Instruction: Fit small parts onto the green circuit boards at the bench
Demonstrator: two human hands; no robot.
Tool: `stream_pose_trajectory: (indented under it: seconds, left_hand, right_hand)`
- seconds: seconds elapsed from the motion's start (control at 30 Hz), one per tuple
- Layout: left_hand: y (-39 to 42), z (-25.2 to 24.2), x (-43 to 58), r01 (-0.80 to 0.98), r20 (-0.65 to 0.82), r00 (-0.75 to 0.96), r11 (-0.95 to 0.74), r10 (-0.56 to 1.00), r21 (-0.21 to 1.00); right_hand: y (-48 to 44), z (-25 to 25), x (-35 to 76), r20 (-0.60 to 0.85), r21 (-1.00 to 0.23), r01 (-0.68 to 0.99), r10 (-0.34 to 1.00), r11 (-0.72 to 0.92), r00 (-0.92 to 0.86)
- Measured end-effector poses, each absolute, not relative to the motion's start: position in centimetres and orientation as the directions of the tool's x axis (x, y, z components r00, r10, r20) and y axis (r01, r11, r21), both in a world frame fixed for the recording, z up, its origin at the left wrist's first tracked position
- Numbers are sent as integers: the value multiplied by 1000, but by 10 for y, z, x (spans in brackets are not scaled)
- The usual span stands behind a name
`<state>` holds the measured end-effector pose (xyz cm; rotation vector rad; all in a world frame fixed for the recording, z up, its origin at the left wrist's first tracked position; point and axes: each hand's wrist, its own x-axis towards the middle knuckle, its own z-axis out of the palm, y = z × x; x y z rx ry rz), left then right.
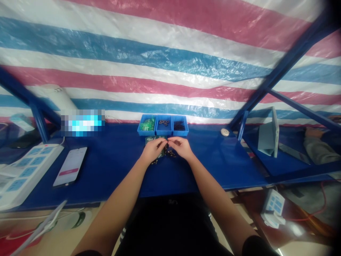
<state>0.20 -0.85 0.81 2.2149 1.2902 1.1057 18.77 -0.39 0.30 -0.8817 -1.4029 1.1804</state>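
Observation:
Over the blue table (112, 153), my left hand (153, 150) and my right hand (182, 146) meet fingertip to fingertip. Both are closed in a pinch. Whatever sits between the fingertips is dark and too small to name. Just below the fingers lies a loose heap of small brown and metallic parts (171, 154). A few more tiny shiny pieces (155, 162) rest beside my left hand. A dark green printed packet (151, 138) lies flat behind my left hand, which partly covers it.
Three joined blue bins stand behind my hands: one with green packets (147, 124), one with small metallic parts (163, 123), one with black pieces (178, 125). A phone (70, 167) and power strip (33, 170) lie left. A round white object (225, 132) and another person's sleeve (321, 145) are right.

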Motion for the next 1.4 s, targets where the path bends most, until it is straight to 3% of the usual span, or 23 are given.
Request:
stream_pose_trajectory:
  seconds: [0.37,0.7,1.13,1.4]
  left_hand:
    - [-10,8,3,537,452,262,-518,853,666]
    - [-11,10,1,580,483,177,-488,857,653]
    - [-7,4,1,528,538,244,-576,807,624]
    - [-6,5,1,572,463,254,-518,849,636]
  right_hand:
    - [-3,5,189,212,-974,-112,963,195,-169]
    - [7,-1,184,-20,-954,-289,983,-72,-181]
    - [0,3,188,128,-982,-163,975,99,-181]
    - [-1,4,186,160,-978,-165,969,129,-189]
